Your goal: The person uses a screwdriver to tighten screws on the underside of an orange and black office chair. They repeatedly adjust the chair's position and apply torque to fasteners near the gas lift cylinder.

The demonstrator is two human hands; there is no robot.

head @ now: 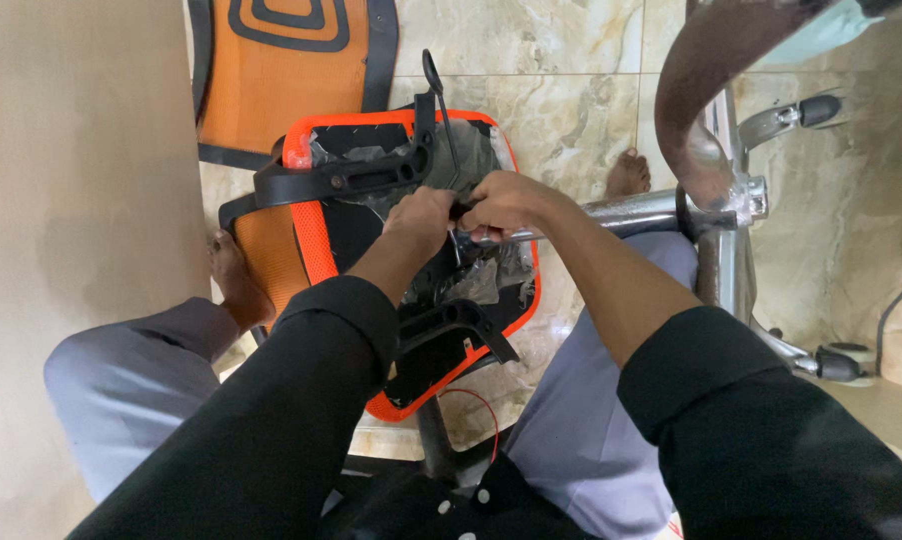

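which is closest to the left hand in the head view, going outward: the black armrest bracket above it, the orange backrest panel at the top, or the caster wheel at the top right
From the left hand:
1. Black armrest bracket, just up and left of it, on the upturned seat.
2. Orange backrest panel, flat on the floor at the top left.
3. Caster wheel, far off at the top right, on the chrome base.

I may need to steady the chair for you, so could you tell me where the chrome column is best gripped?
Probably grip the chrome column on its bare stretch right of the right hand, coming from above. It lies level and round there, free of the seat; the left hand crowds its seat end, and the chair base blocks the far end.
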